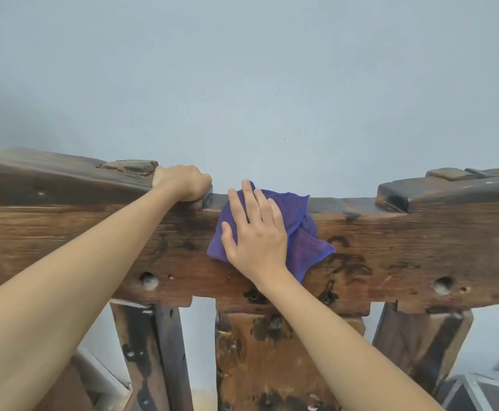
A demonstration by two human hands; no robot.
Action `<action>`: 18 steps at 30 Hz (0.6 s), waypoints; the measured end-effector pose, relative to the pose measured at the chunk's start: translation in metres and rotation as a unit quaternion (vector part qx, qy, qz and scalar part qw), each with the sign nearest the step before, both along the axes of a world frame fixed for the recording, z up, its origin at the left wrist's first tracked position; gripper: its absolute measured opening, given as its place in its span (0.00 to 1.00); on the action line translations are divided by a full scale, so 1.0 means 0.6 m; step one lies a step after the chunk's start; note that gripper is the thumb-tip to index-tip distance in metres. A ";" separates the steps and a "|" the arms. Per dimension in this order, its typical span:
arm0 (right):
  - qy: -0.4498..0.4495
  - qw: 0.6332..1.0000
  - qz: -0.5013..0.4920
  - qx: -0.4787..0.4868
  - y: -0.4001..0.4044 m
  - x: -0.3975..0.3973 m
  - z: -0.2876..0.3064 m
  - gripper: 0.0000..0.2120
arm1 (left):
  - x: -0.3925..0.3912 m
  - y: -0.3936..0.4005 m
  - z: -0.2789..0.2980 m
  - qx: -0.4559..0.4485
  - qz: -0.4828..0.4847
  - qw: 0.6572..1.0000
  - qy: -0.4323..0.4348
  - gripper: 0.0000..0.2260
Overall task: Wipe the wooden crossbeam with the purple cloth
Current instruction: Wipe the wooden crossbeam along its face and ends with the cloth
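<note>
While the left hand (pixel 183 182) is curling over the top edge of the crossbeam (pixel 390 247), gripping it as a brace, the right hand (pixel 255 232) is pressing the cloth (pixel 307 250) flat-fingered against the beam's front face, mid-span. Cloth is looking soft, light and prone to bunching, so a spread palm is probably serving better than a pinch; beam is appearing heavy and rigid.

Plain pale blue-grey wall (pixel 242 69) behind, evenly lit; white skirting (pixel 103 378) lower left

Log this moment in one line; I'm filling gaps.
left hand grips crossbeam top | right hand presses purple cloth flat on front
</note>
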State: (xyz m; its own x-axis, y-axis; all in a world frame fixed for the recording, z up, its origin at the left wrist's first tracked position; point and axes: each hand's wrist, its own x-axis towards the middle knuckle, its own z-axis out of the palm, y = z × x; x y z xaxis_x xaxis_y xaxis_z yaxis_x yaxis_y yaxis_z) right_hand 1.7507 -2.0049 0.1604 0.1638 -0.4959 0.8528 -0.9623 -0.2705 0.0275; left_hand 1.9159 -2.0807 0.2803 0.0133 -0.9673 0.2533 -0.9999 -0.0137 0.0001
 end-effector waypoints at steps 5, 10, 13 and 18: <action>0.166 0.984 0.038 -0.043 -0.002 -0.169 -0.092 0.29 | 0.001 0.014 0.008 0.026 -0.004 0.999 -0.026 0.26; 0.129 0.991 -0.022 0.005 0.035 -0.390 -0.148 0.29 | -0.004 0.011 0.000 0.010 -0.003 0.999 -0.035 0.25; -0.075 0.987 -0.145 0.012 0.051 -0.398 -0.180 0.29 | -0.007 0.004 -0.006 -0.018 0.004 0.999 -0.037 0.24; -0.614 0.769 -0.163 -0.069 -0.003 -0.159 -0.086 0.28 | -0.009 0.005 -0.004 -0.052 0.002 0.999 -0.012 0.19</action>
